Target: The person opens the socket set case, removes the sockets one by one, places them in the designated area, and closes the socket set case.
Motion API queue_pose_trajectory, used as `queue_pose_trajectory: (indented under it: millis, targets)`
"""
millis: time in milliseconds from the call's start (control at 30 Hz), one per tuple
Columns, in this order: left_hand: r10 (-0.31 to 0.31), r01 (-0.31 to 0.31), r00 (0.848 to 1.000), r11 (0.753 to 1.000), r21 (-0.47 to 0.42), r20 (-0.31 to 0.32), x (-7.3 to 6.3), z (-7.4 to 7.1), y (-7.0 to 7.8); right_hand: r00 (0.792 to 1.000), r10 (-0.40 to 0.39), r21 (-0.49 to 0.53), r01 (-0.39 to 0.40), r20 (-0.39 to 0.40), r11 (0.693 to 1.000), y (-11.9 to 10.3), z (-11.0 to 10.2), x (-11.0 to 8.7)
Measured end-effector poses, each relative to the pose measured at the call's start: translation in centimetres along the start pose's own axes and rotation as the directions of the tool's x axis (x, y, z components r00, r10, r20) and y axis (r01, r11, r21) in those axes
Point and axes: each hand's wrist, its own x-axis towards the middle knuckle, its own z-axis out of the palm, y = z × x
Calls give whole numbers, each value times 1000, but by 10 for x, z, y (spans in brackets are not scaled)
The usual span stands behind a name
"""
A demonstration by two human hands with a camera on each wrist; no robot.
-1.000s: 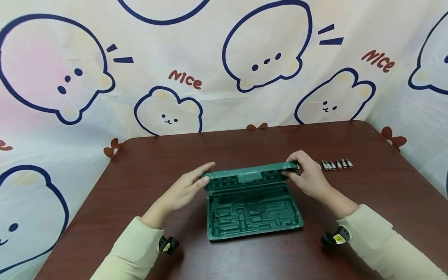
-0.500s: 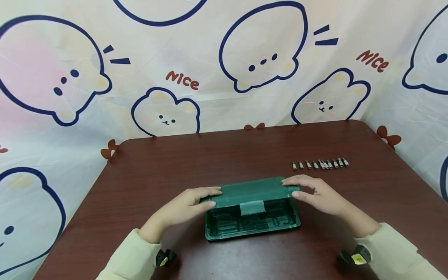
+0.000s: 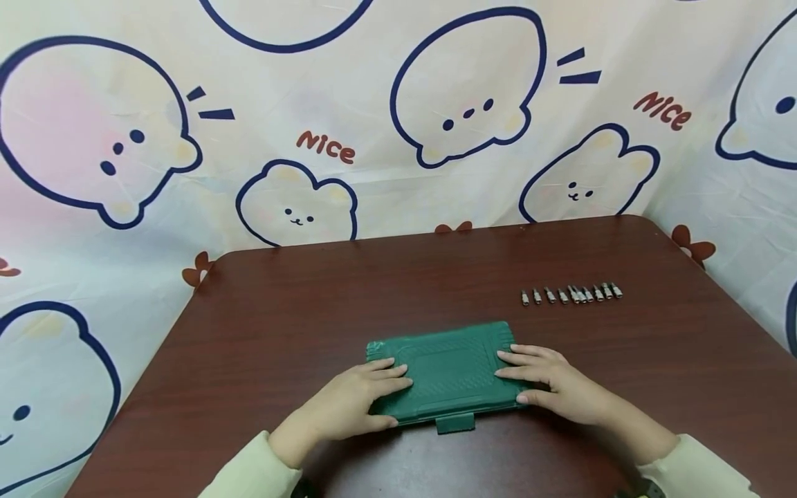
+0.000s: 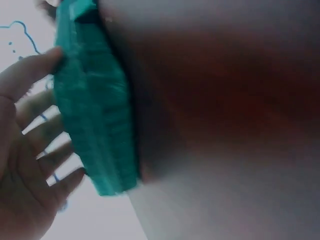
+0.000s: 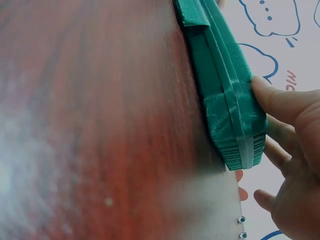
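Note:
A green plastic case [image 3: 453, 370] lies closed on the brown table, its latch tab [image 3: 455, 423] sticking out at the front edge. My left hand [image 3: 355, 401] rests on the left part of the lid with fingers spread. On the right part lie the fingers of my right hand [image 3: 557, 384], its thumb at the front right corner. The left wrist view shows the case's side [image 4: 95, 100] beside the left thumb and fingers. In the right wrist view the lid and base edges [image 5: 235, 110] meet, and the right thumb touches the lid. The inside is hidden.
Behind the case to the right, a row of small metal socket bits [image 3: 575, 294] lies on the table [image 3: 299, 304]. A cloth backdrop [image 3: 386, 187] with cartoon bears hangs behind the table.
The lid has swung down toward me from raised to closed, covering the moulded inside. Both hands have followed it down and now lie on its top.

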Motion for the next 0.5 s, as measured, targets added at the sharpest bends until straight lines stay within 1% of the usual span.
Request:
queue_pose_trajectory:
  millis: [100, 200, 267, 333, 367, 433, 500]
  targets:
    - [30, -32, 999, 994, 103, 26, 11, 0, 10, 1000, -1, -23, 1, -5, 1000, -1, 1, 1]
    - [70, -81, 996, 979, 187, 63, 28, 5, 22, 1000, 14, -25, -14, 5, 1000, -1, 0, 2]
    - [77, -97, 993, 965, 243, 89, 38, 10, 30, 1000, 22, -22, -22, 15, 1000, -1, 0, 2]
    - [72, -103, 992, 943, 316, 107, 47, 14, 36, 999, 27, -23, -27, 23, 999, -1, 0, 1]
    - [71, -105, 992, 929, 356, 109, 50, 15, 38, 999, 28, -24, -27, 24, 999, -1, 0, 1]
    - [76, -113, 992, 897, 427, 103, 54, 16, 42, 999, 28, -29, -27, 24, 999, -1, 0, 1]
    - [92, -126, 991, 871, 475, 93, 56, 16, 44, 999, 25, -35, -24, 23, 999, -1, 0, 1]
